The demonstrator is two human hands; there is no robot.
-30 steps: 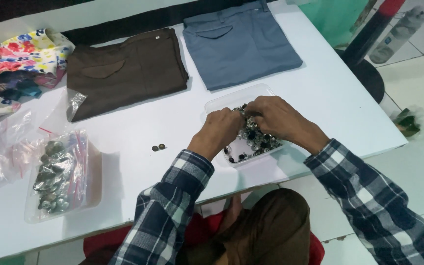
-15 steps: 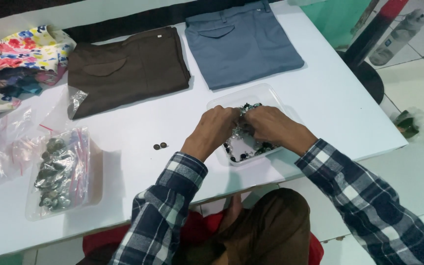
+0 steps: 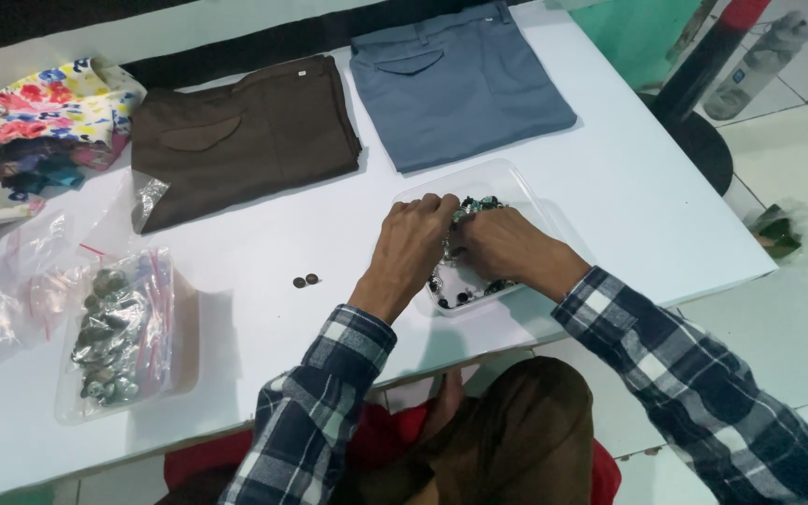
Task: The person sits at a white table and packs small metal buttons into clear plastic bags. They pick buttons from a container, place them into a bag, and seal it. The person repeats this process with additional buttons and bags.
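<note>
— Buttons (image 3: pixel 465 297) filled a clear tray (image 3: pixel 516 178) right of the frame's centre, close to the table's (image 3: pixel 610 206) lower edge?
— Yes. The left hand (image 3: pixel 413 245) and right hand (image 3: pixel 507 245) met over it, fingers curled into the pile; what they pinched I could not tell.
— Room around them?
— Bare tabletop lay left of the tray, with 2 loose buttons (image 3: pixel 305 281). Brown trousers (image 3: pixel 245 136) and blue trousers (image 3: pixel 455 84) sat above, a bagged-button tray (image 3: pixel 123 327) at lower left.
</note>
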